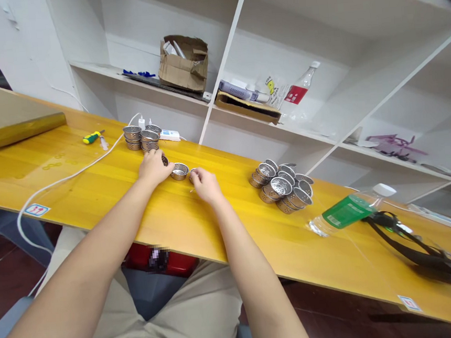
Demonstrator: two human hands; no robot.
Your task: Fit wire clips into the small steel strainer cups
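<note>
My left hand (155, 167) is closed round a small perforated metal cup (164, 160), just in front of the stacked cups (149, 137) at the back left. Another metal cup (179, 171) sits upright on the yellow table (174, 210) between my hands. My right hand (206, 184) grips a further metal cup (193, 176), mostly hidden by its fingers. To the right stands a larger cluster of stacked perforated cups (281, 186), some of them tilted.
A green-labelled bottle (347, 211) and a black strap (414, 252) lie at the right. A white cable (72, 174), screwdriver (91, 137) and large board (11, 111) are at the left. White shelves (273, 44) rise behind the table.
</note>
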